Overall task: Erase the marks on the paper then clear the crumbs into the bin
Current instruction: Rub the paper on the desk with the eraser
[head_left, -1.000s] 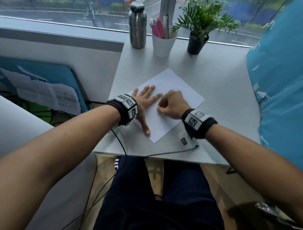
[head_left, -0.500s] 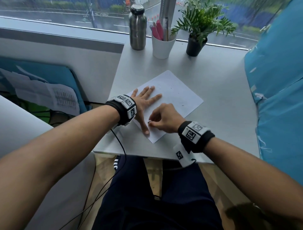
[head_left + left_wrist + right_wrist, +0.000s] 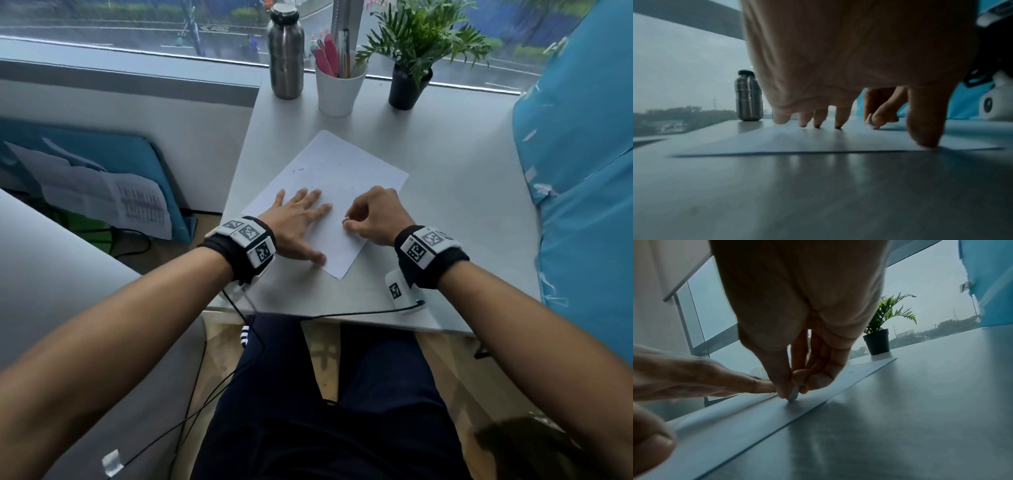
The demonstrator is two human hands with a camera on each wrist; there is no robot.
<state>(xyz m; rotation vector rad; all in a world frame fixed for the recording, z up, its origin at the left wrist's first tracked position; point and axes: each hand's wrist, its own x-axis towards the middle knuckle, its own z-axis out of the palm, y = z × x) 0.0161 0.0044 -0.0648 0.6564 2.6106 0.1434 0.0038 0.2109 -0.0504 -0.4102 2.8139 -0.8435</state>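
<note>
A white sheet of paper (image 3: pixel 337 178) lies slanted on the grey table (image 3: pixel 455 219). My left hand (image 3: pixel 296 224) lies flat on the sheet's near left part, fingers spread and pressing it down (image 3: pixel 818 118). My right hand (image 3: pixel 371 216) pinches a small white eraser (image 3: pixel 793 395) between thumb and fingers, its tip touching the paper close to the left fingertips. The eraser (image 3: pixel 870 121) also shows in the left wrist view. A few small dark marks (image 3: pixel 298 169) sit near the paper's left edge. No bin is in view.
At the table's far edge by the window stand a steel bottle (image 3: pixel 286 51), a white cup of pens (image 3: pixel 339 85) and a potted plant (image 3: pixel 409 84). A blue covered surface (image 3: pixel 582 171) rises along the right. A cable (image 3: pixel 359 312) runs along the near edge.
My right hand with the eraser went toward the paper's near corner, then came back up toward the middle. The left hand stayed flat on the sheet. The head view shifted.
</note>
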